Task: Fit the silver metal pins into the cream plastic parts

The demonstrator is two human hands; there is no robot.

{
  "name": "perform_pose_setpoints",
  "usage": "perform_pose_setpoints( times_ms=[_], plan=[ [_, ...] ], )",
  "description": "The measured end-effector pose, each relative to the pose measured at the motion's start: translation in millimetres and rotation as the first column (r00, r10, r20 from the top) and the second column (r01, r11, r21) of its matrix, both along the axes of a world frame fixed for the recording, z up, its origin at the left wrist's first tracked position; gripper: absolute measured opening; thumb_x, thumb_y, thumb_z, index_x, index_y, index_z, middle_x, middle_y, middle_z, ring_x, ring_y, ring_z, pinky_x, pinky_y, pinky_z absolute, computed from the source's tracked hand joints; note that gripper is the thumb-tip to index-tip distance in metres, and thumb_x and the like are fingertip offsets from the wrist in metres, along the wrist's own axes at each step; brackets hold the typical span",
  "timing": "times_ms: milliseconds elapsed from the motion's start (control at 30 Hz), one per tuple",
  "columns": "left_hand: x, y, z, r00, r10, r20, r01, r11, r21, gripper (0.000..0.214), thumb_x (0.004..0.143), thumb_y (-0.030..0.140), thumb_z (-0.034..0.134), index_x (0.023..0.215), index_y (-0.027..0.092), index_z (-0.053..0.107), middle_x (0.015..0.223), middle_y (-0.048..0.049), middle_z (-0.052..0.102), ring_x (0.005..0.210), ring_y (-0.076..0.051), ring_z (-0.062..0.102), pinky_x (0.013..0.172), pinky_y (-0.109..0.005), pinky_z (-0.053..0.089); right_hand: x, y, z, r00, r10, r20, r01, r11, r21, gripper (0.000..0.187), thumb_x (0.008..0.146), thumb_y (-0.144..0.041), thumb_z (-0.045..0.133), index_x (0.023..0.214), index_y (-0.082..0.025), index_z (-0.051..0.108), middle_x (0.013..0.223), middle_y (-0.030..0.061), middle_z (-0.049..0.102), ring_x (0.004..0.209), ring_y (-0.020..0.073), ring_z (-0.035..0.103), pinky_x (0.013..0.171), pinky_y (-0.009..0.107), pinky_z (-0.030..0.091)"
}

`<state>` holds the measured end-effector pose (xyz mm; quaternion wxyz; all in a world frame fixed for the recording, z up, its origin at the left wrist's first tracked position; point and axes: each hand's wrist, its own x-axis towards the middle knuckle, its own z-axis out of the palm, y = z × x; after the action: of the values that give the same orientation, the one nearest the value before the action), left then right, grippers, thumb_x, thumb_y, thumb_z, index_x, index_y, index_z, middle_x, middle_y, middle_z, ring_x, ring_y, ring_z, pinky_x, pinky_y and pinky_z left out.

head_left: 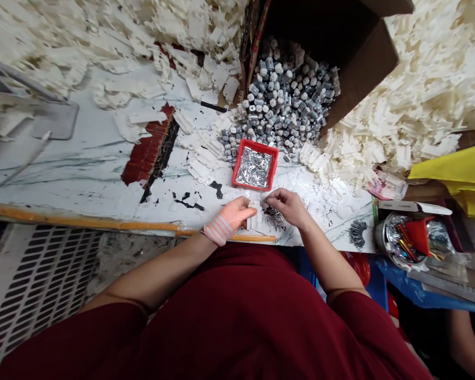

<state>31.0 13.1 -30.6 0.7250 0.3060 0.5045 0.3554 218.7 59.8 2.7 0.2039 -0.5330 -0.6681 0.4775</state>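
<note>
My left hand (230, 217), in an orange and grey striped glove, is closed on a white plastic part (254, 217) near the table's front edge. My bare right hand (287, 207) is closed at the fingertips, just right of that part; what it pinches is too small to make out. Under the right hand lies a small heap of thin dark metal pieces (275, 217). Just beyond both hands stands a red tray (274, 168) filled with small shiny metal pins (254, 168).
A cardboard box (364, 68) lies open at the back, spilling small grey motor-like parts (285, 105). Piles of white plastic parts (431, 79) flank it. At right stands a metal bowl (383, 237) beside another dark metal heap (357, 234). A person's arm (465, 338) shows at lower right.
</note>
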Motion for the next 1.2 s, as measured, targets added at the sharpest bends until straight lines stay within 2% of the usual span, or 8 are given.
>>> perform_pose_setpoints(
  times_ms=[233, 433, 633, 833, 967, 1033, 1100, 1200],
  plan=[
    [-4, -4, 2.4, 1.000, 0.006, -0.002, -0.006, 0.999, 0.049, 0.025, 0.072, 0.032, 0.065, 0.086, 0.017, 0.049, 0.064, 0.0047, 0.053, 0.054, -0.011, 0.055, 0.051, -0.022, 0.044, -27, -18, 0.7, 0.997, -0.015, 0.077, 0.006, 0.993, 0.119, 0.016, 0.084, -0.033, 0.055, 0.081, -0.018, 0.060, 0.078, 0.0005, 0.063, 0.069, 0.0123, 0.055, 0.068, 0.025, 0.042],
    [-6, -4, 0.5, 1.000, 0.000, -0.001, 0.000, 0.998, 0.060, 0.024, 0.072, 0.030, 0.064, 0.084, 0.018, 0.047, 0.063, 0.0048, 0.055, 0.052, -0.011, 0.056, 0.050, -0.023, 0.044, -30, -22, -0.9, 0.998, -0.063, 0.025, 0.060, 0.994, 0.092, 0.018, 0.086, -0.036, 0.051, 0.083, -0.019, 0.058, 0.073, -0.0008, 0.060, 0.063, 0.0121, 0.052, 0.062, 0.025, 0.041],
    [-7, -6, 14.9, 0.983, -0.041, -0.177, 0.057, 0.995, 0.085, 0.020, 0.072, 0.028, 0.063, 0.078, 0.019, 0.046, 0.055, 0.0070, 0.051, 0.047, -0.011, 0.053, 0.048, -0.022, 0.042, -37, -32, -6.4, 0.966, -0.049, 0.254, -0.028, 0.957, 0.289, 0.015, 0.087, -0.030, 0.050, 0.086, -0.019, 0.060, 0.086, 0.0062, 0.064, 0.083, 0.0189, 0.057, 0.076, 0.031, 0.042],
    [-6, -9, 23.8, 0.947, -0.073, -0.312, 0.116, 0.986, 0.121, 0.020, 0.068, 0.024, 0.063, 0.073, 0.020, 0.043, 0.048, 0.0096, 0.045, 0.045, -0.010, 0.051, 0.046, -0.021, 0.038, -37, -37, -11.1, 0.988, -0.037, 0.147, 0.014, 0.987, 0.160, 0.012, 0.086, -0.028, 0.053, 0.082, -0.020, 0.061, 0.078, 0.0013, 0.065, 0.070, 0.0136, 0.057, 0.067, 0.026, 0.042],
    [-4, -8, 21.0, 0.962, -0.107, -0.253, 0.136, 0.986, 0.100, 0.019, 0.070, 0.025, 0.062, 0.074, 0.020, 0.045, 0.048, 0.0096, 0.045, 0.044, -0.009, 0.049, 0.045, -0.020, 0.037, -10, -15, -8.5, 0.993, 0.072, 0.092, -0.075, 0.996, 0.038, 0.012, 0.084, -0.030, 0.057, 0.083, -0.019, 0.063, 0.080, 0.0009, 0.068, 0.074, 0.0141, 0.060, 0.070, 0.026, 0.045],
    [-3, -7, 15.9, 0.979, -0.110, -0.172, 0.123, 0.990, 0.064, 0.019, 0.070, 0.027, 0.062, 0.076, 0.020, 0.046, 0.048, 0.0093, 0.047, 0.041, -0.009, 0.047, 0.043, -0.020, 0.036, 10, 6, -9.7, 0.971, 0.013, 0.239, -0.032, 0.997, 0.075, 0.008, 0.082, -0.026, 0.059, 0.083, -0.019, 0.063, 0.082, 0.0017, 0.068, 0.076, 0.0153, 0.060, 0.071, 0.027, 0.045],
    [-1, -5, 8.7, 0.988, -0.096, -0.119, 0.101, 0.994, 0.033, 0.021, 0.069, 0.029, 0.063, 0.078, 0.020, 0.046, 0.048, 0.0087, 0.049, 0.039, -0.009, 0.046, 0.041, -0.020, 0.035, 27, 27, -13.8, 0.873, -0.081, 0.480, -0.001, 0.986, 0.168, 0.006, 0.078, -0.019, 0.061, 0.084, -0.019, 0.062, 0.085, 0.0044, 0.068, 0.079, 0.0178, 0.060, 0.072, 0.028, 0.044],
    [0, -3, -0.8, 0.993, -0.089, -0.077, 0.091, 0.996, 0.021, 0.024, 0.068, 0.030, 0.065, 0.079, 0.020, 0.047, 0.049, 0.0078, 0.050, 0.038, -0.009, 0.046, 0.039, -0.020, 0.034, 40, 47, -21.4, 0.740, -0.011, 0.673, -0.118, 0.982, 0.146, 0.014, 0.077, -0.011, 0.059, 0.088, -0.019, 0.062, 0.091, 0.0080, 0.068, 0.084, 0.0204, 0.060, 0.072, 0.030, 0.043]
  ],
)
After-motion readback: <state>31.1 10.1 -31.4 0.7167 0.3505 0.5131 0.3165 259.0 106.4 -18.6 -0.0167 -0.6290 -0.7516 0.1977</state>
